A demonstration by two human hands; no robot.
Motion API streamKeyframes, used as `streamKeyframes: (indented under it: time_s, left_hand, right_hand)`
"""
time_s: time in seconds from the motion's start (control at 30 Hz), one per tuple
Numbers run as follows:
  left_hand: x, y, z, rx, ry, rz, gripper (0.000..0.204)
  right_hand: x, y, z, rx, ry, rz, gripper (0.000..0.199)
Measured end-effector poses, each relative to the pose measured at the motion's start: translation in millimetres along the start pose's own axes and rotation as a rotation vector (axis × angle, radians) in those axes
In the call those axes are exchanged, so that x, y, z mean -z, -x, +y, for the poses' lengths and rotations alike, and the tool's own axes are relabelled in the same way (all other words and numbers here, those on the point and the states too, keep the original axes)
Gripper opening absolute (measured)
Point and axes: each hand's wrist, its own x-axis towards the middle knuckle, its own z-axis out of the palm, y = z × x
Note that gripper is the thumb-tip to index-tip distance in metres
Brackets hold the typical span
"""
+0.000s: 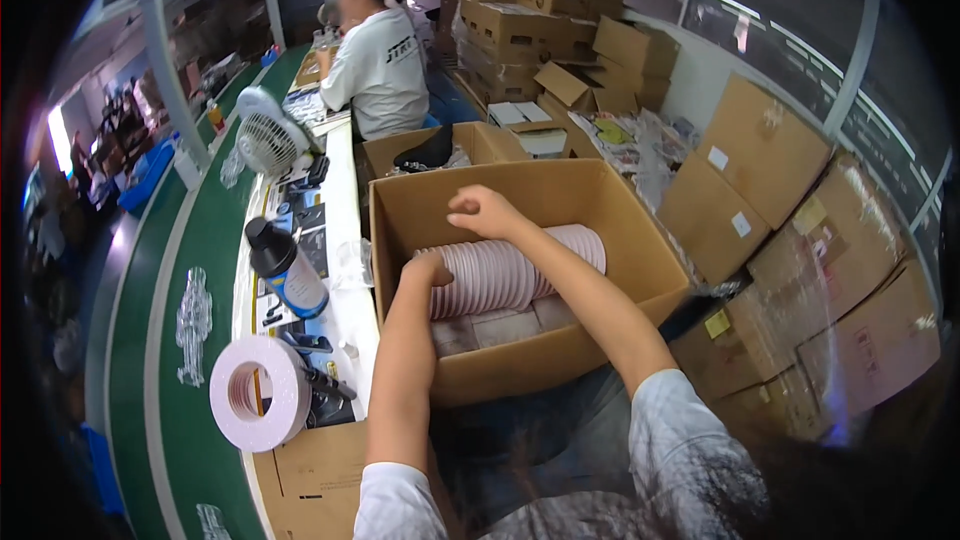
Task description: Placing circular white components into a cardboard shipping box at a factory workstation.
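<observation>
Inside an open cardboard box [540, 370], a long row of thin pinkish-white rings [490, 275] lies on its side. My left hand [430, 266] is bent over the left end of this row, touching it. Its thumb shows, but most of its fingers are hidden. Above the row, near the far wall of the box, is my right hand [482, 212], its fingers loosely curled and a gap beside the thumb. I see nothing in it. Below the row, pale wrapped pieces [500, 327] form a layer along the near wall.
On the table at left stand a short stack of similar rings [290, 402], a dark-capped bottle [300, 280] and a white fan [268, 135]. A co-worker [385, 70] sits at the far end. Cartons [765, 150] are piled at right. A green conveyor belt [190, 240] carries clear plastic pieces.
</observation>
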Motion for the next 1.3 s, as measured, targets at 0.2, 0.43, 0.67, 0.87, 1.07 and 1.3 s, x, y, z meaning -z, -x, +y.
streamKeyframes:
  time_s: [0.2,0.43,0.67,0.87,1.07,1.3]
  left_hand:
    - [-11.4,-23.1,8.6,0.053,0.162,-0.158,0.055]
    - [-11.5,-58.2,-25.3,0.396,0.722,-0.078,0.06]
    - [-46.0,-49.8,-46.8,0.78,0.986,-0.138,0.052]
    - [-53.7,-51.8,-68.7,0.734,1.311,-0.356,0.039]
    - [-25.3,-41.7,-49.1,0.75,1.29,-0.389,0.039]
    - [41.7,-8.8,2.8,0.421,1.578,-0.033,0.045]
  right_hand:
    - [29.3,93.5,122.5,-0.237,0.323,-0.278,0.027]
    - [23.7,64.6,85.9,-0.257,0.388,-0.411,0.021]
    - [19.4,60.0,62.9,-0.302,0.346,-0.373,0.026]
    - [13.4,61.7,80.1,-0.034,0.262,-0.378,0.054]
    - [15.1,69.4,98.0,-0.283,0.325,-0.612,0.043]
    - [4.4,60.1,77.7,-0.52,-0.206,-0.667,0.08]
